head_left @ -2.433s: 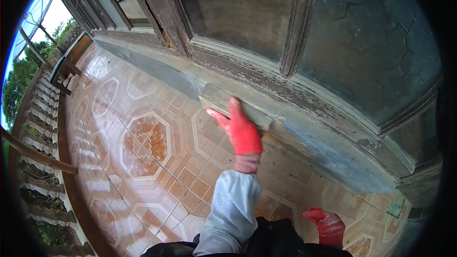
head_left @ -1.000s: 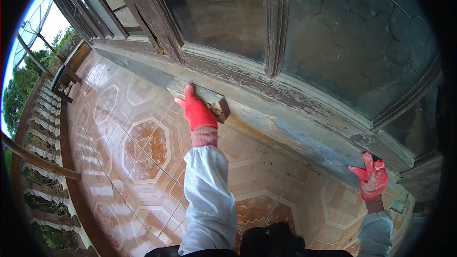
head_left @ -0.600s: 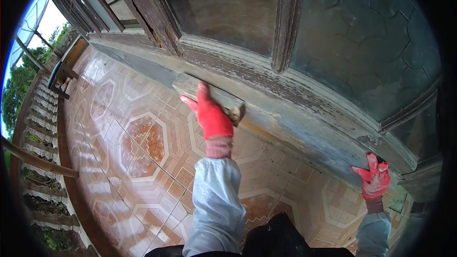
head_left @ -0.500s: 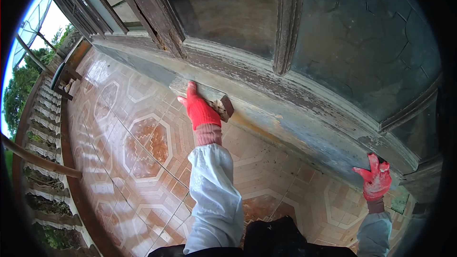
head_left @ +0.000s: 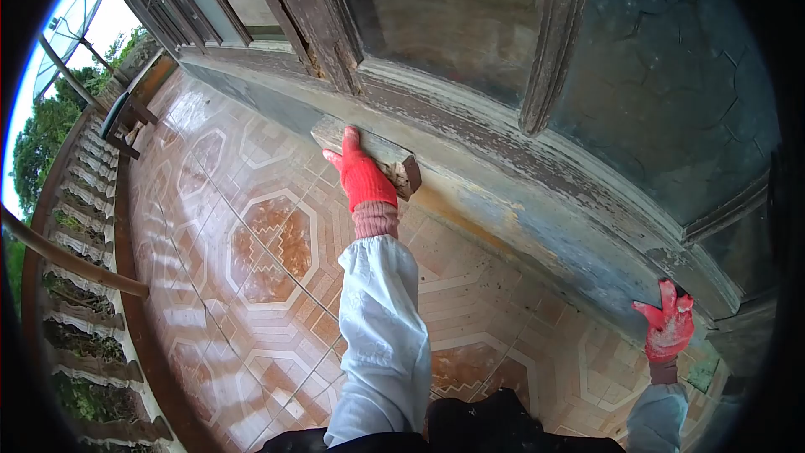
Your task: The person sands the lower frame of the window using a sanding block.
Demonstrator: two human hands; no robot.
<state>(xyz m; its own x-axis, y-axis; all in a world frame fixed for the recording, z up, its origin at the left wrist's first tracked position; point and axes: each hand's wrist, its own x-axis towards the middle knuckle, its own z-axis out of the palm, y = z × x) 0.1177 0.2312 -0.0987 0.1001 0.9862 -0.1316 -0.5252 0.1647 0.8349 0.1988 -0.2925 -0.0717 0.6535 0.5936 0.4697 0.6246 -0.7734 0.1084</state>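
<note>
Roomy tan-tiled floor (head_left: 272, 243) edged by plaster wall (head_left: 482, 201)
Chipped wooden block (head_left: 386, 148) gripped in red-gloved left hand (head_left: 366, 177), right hand (head_left: 668, 329) splayed near wall's end.

Soft daylight entered from the left, where the white sky (head_left: 117, 13) was blown out and edged with a blue fringe. The glossy pink-and-brown tiled floor (head_left: 270, 245) caught pale glare in streaks beside the weathered white balustrade (head_left: 84, 316), dulling toward the right. The 2 large dark glass panes (head_left: 453, 25) carried only murky reflections. The red-gloved left hand (head_left: 366, 174) looked crisp and evenly lit; the red-gloved right hand (head_left: 669, 331) sat near the dimmer, softer rim. Fisheye distortion bowed straight lines, and black vignetting swallowed all 4 corners.
</note>
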